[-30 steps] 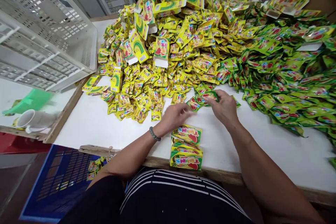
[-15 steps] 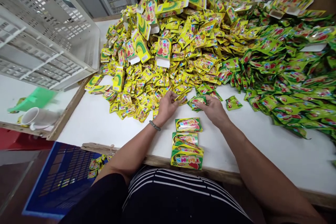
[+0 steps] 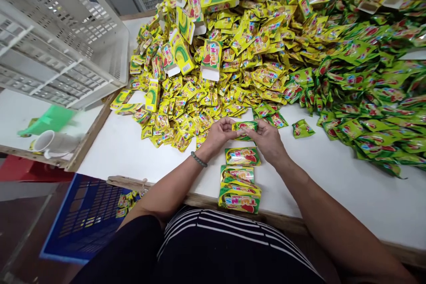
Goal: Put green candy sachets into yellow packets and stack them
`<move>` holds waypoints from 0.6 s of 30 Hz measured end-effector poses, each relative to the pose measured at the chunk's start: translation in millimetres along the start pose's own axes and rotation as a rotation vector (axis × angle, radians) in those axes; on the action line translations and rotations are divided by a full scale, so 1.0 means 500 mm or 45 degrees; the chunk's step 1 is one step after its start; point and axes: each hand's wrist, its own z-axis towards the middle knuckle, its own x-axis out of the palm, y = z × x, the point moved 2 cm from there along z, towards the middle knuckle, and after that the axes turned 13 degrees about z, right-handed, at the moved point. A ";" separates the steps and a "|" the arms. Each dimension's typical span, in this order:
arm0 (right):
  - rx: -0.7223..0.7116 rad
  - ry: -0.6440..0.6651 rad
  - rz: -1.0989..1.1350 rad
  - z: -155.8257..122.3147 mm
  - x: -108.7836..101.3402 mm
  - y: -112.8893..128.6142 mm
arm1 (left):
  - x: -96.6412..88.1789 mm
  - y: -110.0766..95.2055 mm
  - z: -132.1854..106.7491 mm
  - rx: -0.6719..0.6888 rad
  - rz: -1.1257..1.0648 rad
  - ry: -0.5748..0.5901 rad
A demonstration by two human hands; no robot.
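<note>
My left hand, with a beaded bracelet at the wrist, pinches the left end of a small green candy packet. My right hand grips the packet's right end, the thumb on its face. Whether another packet lies behind it is hidden. Just below, toward my body, a printed yellow-green box lies on the white table. Closer to me are more such boxes, with packets partly showing between them. Loose green packets lie beyond my right hand, and one green packet sits apart to its right.
A large heap of yellow packets with printed boxes on top fills the back. Green packets are piled at right. A white crate stands at left, near a white mug. Below the table edge is a blue crate.
My left hand has moved right from the yellow heap's edge to the green packet. Both hands now hold the packet, which was in my right hand alone. The view has shifted slightly.
</note>
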 end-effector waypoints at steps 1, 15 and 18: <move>-0.006 -0.027 0.036 -0.001 0.000 0.001 | -0.002 0.001 0.002 -0.014 -0.024 0.005; 0.159 -0.052 -0.432 -0.021 -0.019 0.026 | -0.037 -0.040 -0.026 0.195 0.425 -0.027; 0.040 -0.091 -0.558 -0.024 -0.020 0.039 | -0.122 -0.121 -0.032 0.309 0.841 -0.522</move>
